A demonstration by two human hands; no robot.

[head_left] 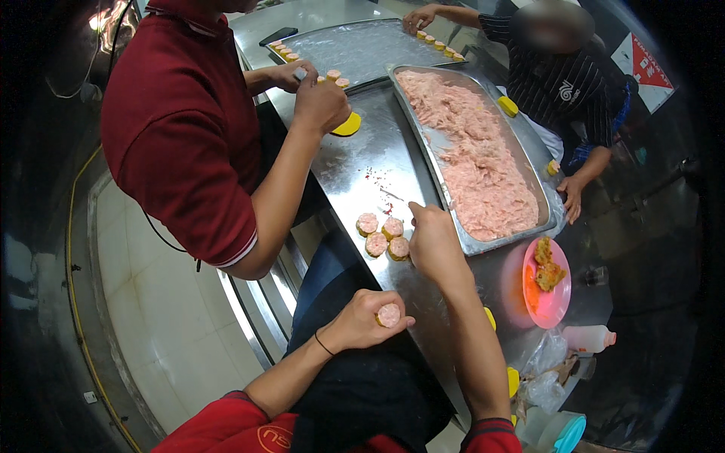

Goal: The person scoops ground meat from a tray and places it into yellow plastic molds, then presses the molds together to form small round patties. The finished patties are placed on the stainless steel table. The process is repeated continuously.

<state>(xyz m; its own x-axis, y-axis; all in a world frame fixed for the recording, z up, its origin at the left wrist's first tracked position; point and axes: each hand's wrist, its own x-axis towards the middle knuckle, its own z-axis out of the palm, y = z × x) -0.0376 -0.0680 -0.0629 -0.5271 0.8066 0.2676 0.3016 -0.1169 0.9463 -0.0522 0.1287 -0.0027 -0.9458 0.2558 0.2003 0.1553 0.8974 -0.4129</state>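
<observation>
While the left hand (356, 321) grasps a pink-topped piece (389, 315) at lower centre, the right hand (434, 238) is curled mid-frame; can't tell what it grips. It's nearer the tray (483, 246): just up-right, long axis upper left to lower right.

The table (346, 170) is smooth, glossy metal, the tray (495, 241) toward two o'clock shiny metal around rough, moist-looking mince (483, 155), the plate (557, 303) toward four o'clock glossy plastic, and the shirt (172, 136) toward ten o'clock matt cloth.
</observation>
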